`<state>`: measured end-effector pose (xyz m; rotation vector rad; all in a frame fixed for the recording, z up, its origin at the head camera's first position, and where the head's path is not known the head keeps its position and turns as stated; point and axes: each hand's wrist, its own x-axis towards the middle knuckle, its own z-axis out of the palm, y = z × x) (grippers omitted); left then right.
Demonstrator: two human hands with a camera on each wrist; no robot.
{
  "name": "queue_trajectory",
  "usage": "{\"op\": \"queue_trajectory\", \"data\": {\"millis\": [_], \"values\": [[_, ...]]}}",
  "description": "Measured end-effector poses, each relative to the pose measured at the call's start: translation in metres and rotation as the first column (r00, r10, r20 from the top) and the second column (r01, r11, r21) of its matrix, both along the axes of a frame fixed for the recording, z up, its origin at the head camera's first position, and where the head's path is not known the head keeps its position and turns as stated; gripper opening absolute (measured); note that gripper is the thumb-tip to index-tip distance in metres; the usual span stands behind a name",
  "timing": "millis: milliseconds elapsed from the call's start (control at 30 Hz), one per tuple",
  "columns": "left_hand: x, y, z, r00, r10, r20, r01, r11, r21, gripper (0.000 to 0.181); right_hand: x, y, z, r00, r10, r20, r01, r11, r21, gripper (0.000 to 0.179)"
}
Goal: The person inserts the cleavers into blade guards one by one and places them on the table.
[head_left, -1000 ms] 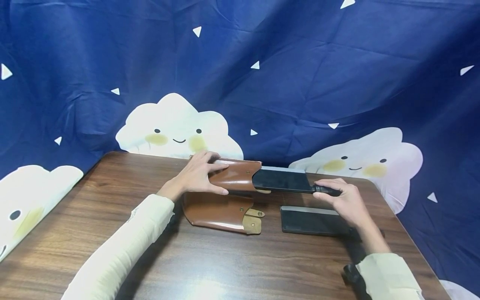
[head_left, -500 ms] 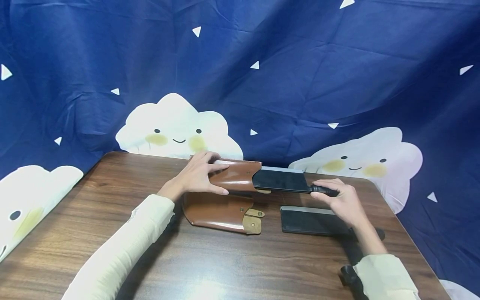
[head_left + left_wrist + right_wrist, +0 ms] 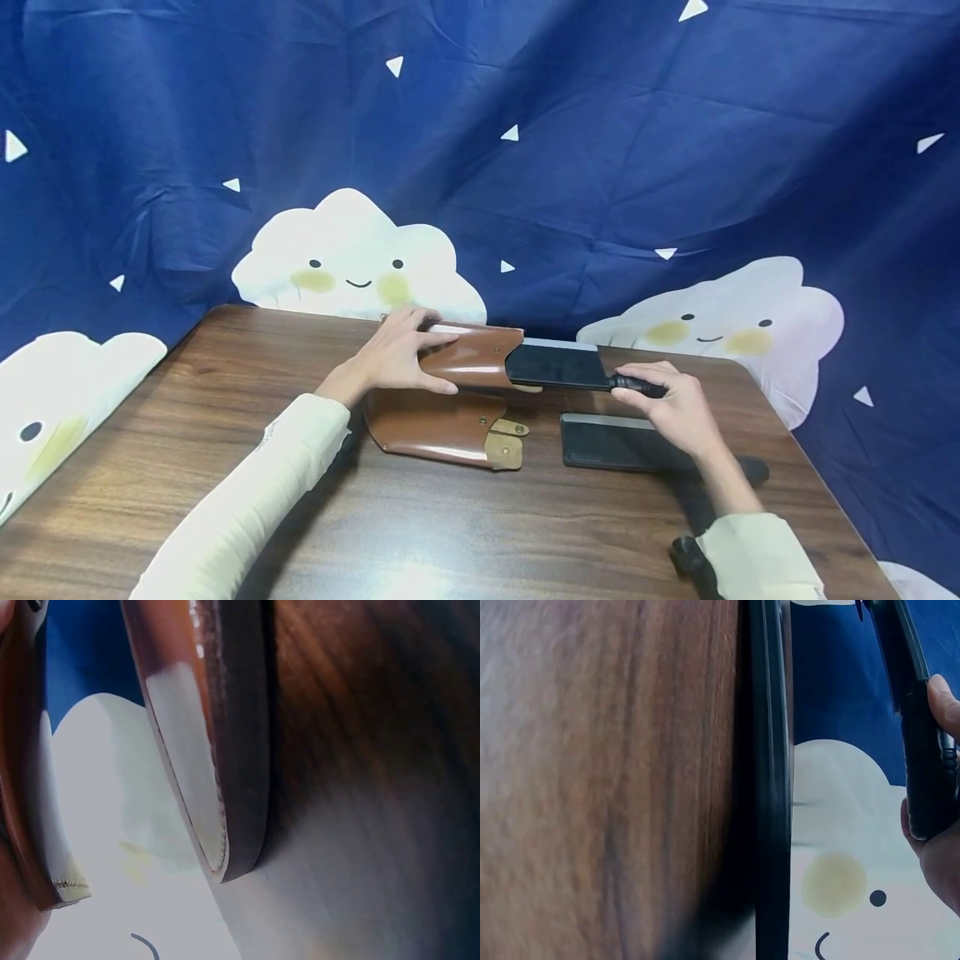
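My left hand (image 3: 393, 350) grips a brown leather sheath (image 3: 480, 354), raised at the back of the table, its thumb along the lower side. From the sheath's right mouth sticks a cleaver (image 3: 558, 365) with a black blade and a silver upper edge; the rest of the blade is hidden inside. At its right end my right hand (image 3: 678, 408) pinches the black handle (image 3: 930, 772) between thumb and fingers. Below lies a second brown sheath (image 3: 435, 429) with tan straps at its mouth. A second black cleaver (image 3: 615, 446) lies to its right, partly behind my right wrist.
Everything is over a brown wooden table (image 3: 465, 533) with rounded back corners. Behind its far edge hangs a blue curtain (image 3: 570, 167) with white clouds. A small black object (image 3: 686, 554) shows beside my right sleeve.
My right hand has moved left with the handle, and the blade has slid deeper into the sheath. My left hand and the held sheath stay nearly in place.
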<state>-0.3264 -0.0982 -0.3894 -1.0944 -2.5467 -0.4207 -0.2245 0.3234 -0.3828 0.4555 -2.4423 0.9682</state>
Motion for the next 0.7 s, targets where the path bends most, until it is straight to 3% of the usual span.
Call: {"op": "queue_trajectory", "data": {"millis": [700], "values": [[0.003,0.014,0.002,1.000,-0.008,-0.003,0.008,1.000,-0.010,0.088,0.002,-0.017,0.005,0.999,0.038,-0.030,-0.038,0.999,-0.007,0.028]]}}
